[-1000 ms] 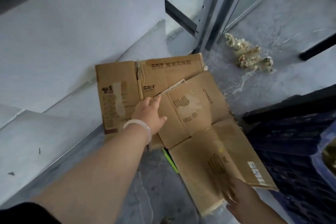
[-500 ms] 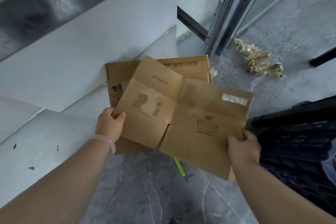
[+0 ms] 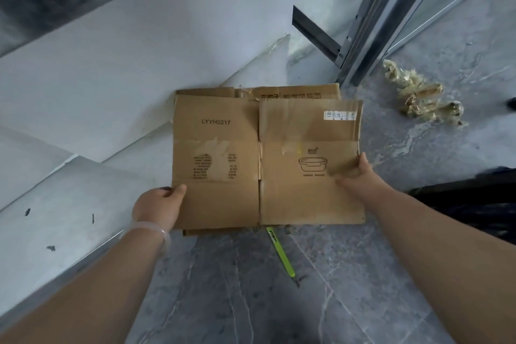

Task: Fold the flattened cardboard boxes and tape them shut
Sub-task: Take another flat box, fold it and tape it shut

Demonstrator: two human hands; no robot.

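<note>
A flattened brown cardboard box (image 3: 251,165) is held up flat in front of me, printed side facing me, with "LYYH0217" on its upper left flap and a white label at the upper right. My left hand (image 3: 157,208) grips its lower left edge, thumb on the front. My right hand (image 3: 358,176) pinches its right edge at mid height. Behind it a second flattened box (image 3: 293,93) lies on the floor, only its top strip showing.
A yellow-green utility knife (image 3: 280,253) lies on the grey marble floor just below the box. Crumpled used tape (image 3: 418,98) sits at the right by a metal frame post (image 3: 363,45). White panels (image 3: 111,78) lean at the left. A dark crate (image 3: 474,204) stands at the right.
I lifted the top flattened box off the pile with both hands and turned it square toward me. My left hand moved from the pile to the box's left edge.
</note>
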